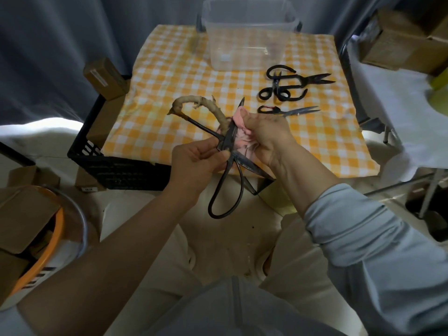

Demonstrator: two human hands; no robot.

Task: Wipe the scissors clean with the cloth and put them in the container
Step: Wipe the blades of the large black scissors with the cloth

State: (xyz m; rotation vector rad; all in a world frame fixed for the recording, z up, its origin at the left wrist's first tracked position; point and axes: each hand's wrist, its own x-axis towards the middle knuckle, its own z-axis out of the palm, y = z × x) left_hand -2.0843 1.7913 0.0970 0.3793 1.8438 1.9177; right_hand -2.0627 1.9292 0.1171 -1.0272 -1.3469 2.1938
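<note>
My left hand (196,161) pinches a large pair of black scissors (228,185) near its pivot, above the table's front edge. One handle loop hangs down; the other is wrapped in tan cloth and arcs up to the left. My right hand (264,137) grips a pink cloth (238,115) pressed against an open blade. One blade points up, the other down to the right. A clear plastic container (247,35) stands at the back of the table.
The table has a yellow checked tablecloth (169,76). Several more black scissors (291,86) lie on it at the right, in front of the container. A black crate (114,163) with cardboard boxes sits left of the table. Cardboard boxes (409,42) stand at the far right.
</note>
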